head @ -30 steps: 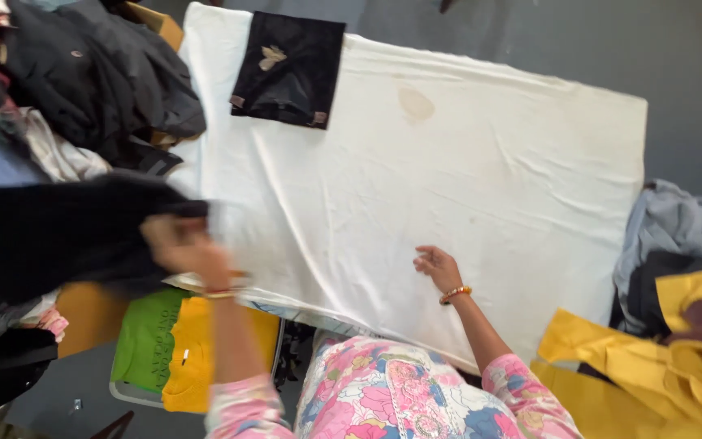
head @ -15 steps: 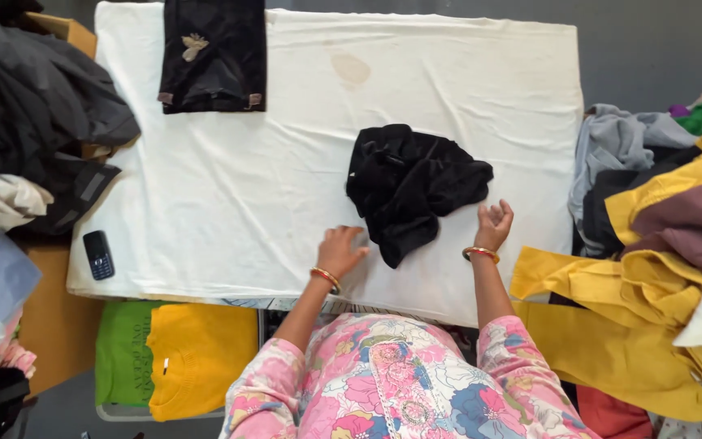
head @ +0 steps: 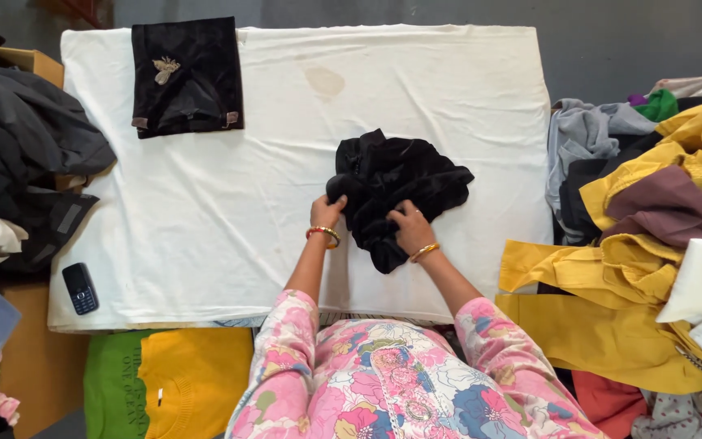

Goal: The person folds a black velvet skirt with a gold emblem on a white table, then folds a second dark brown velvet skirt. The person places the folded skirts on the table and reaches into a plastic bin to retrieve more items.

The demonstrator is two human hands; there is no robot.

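Observation:
A crumpled black velvet garment [head: 400, 191] lies on the white-covered table [head: 229, 203], a little right of centre. My left hand [head: 327, 210] grips its left edge, fingers closed in the cloth. At the lower middle of the heap my right hand [head: 410, 228] pinches the fabric. Both wrists wear orange bangles. A folded black garment with a small gold motif [head: 186, 77] lies flat at the table's far left corner.
A black mobile phone [head: 80, 287] lies at the table's near left corner. Dark clothes are piled at the left [head: 26, 154]. Yellow, grey and maroon clothes are heaped at the right [head: 652, 244]. Green and yellow shirts [head: 164, 382] lie below the table's front edge.
Both hands have moved from the table beside the black garment onto it and taken hold of its cloth. One second ago the garment was still being carried in from the left.

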